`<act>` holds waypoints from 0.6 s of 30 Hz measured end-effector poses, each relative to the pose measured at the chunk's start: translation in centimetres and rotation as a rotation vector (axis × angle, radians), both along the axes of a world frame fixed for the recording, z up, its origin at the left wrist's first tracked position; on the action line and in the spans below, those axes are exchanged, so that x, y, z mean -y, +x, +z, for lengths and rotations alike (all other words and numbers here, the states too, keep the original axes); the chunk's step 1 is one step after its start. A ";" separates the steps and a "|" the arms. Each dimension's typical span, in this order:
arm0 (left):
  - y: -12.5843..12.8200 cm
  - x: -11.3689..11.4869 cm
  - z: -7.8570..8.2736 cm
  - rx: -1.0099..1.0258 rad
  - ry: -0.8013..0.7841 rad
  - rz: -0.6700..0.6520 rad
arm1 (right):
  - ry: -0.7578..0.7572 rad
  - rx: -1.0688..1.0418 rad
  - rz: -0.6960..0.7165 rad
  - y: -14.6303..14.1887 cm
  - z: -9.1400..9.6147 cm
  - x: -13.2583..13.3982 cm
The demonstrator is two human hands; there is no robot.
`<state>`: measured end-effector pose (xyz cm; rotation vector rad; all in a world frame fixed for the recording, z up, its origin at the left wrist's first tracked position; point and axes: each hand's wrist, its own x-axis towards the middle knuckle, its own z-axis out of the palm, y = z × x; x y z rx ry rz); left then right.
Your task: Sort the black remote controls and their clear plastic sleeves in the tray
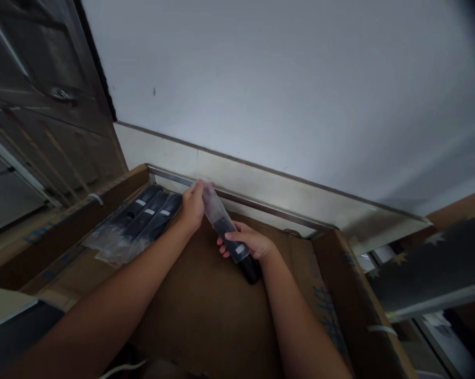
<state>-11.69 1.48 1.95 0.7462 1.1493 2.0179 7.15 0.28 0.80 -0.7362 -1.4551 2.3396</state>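
A long black object [250, 268] with a white label sits partly inside a clear plastic bag [214, 206], its lower end sticking out bare. My right hand [245, 241] is wrapped round its middle, over the bag. Up at the bag's far end, my left hand [193, 202] pinches the plastic. To the left of my left hand, several similar black items in clear bags [148, 213] lie side by side on cardboard, each with a white label. What kind of object these are, I cannot make out.
Cardboard [205, 295] lines the surface below my hands. Cardboard side walls, one at left [119, 192] and one at right [355, 295], carry white ties. A metal rail [261, 206] runs along the back, before a white wall [280, 79]. A metal door [36, 63] stands far left.
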 end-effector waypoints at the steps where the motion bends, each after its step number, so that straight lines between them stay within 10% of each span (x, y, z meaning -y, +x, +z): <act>1: -0.4 -0.3 0.0 0.050 0.006 0.050 | 0.006 0.007 0.013 0.0 0.0 0.0; 11: -4.0 -2.1 -0.3 0.281 -0.041 0.316 | 0.152 0.434 0.175 1.7 2.4 0.1; 18: -3.0 -2.1 -0.8 0.359 -0.084 0.306 | 0.771 1.357 -0.193 4.9 4.1 0.6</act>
